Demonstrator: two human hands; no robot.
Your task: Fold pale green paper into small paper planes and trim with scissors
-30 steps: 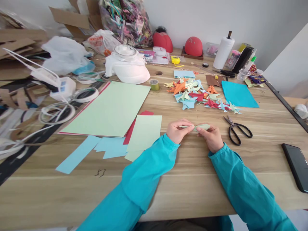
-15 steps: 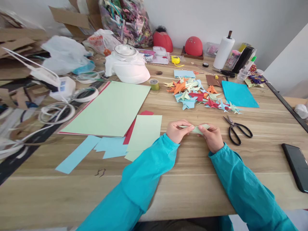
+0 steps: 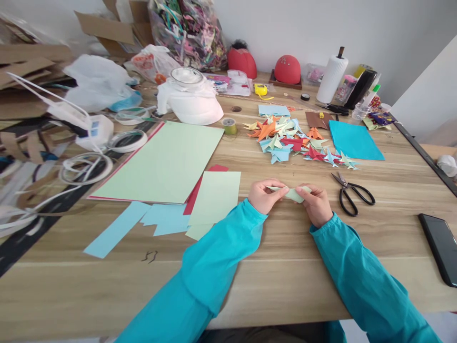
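A small folded piece of pale green paper [image 3: 293, 193] is held just above the wooden table [image 3: 285, 267], in the middle of the view. My left hand [image 3: 263, 196] pinches its left end with fingers closed. At the paper's right end, my right hand [image 3: 316, 206] grips it with thumb and fingers. Both arms wear teal sleeves. A pile of folded paper shapes [image 3: 293, 140] in orange, blue, green and red lies beyond the hands.
Black scissors [image 3: 352, 193] lie right of my right hand, a black phone [image 3: 441, 247] further right. Large green sheet [image 3: 166, 162], smaller green sheet [image 3: 214, 197] and blue scraps [image 3: 143, 221] lie left. A teal sheet [image 3: 353, 140], paper towel roll [image 3: 332, 78], tape rolls [image 3: 85, 166] and clutter line the back and left.
The hands stay almost where they were. My right fingers have shifted slightly along the green paper, pressing its right part lower.
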